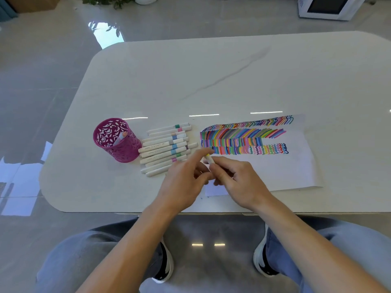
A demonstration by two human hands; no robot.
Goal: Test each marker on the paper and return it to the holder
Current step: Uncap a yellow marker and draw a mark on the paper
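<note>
Both hands meet over the near left corner of the paper, which carries rows of coloured test strokes. My right hand grips a white marker with a yellow band. My left hand pinches that marker's upper end between thumb and fingertips. Whether the cap is on or off is hidden by the fingers. A pink cut-out metal holder stands to the left with one marker inside. Several white markers lie side by side between the holder and the paper.
The white marble table stretches far behind the paper. A second small sheet peeks out under my hands. My knees and shoes show below the table's near edge. A white appliance and a plant pot stand on the floor beyond.
</note>
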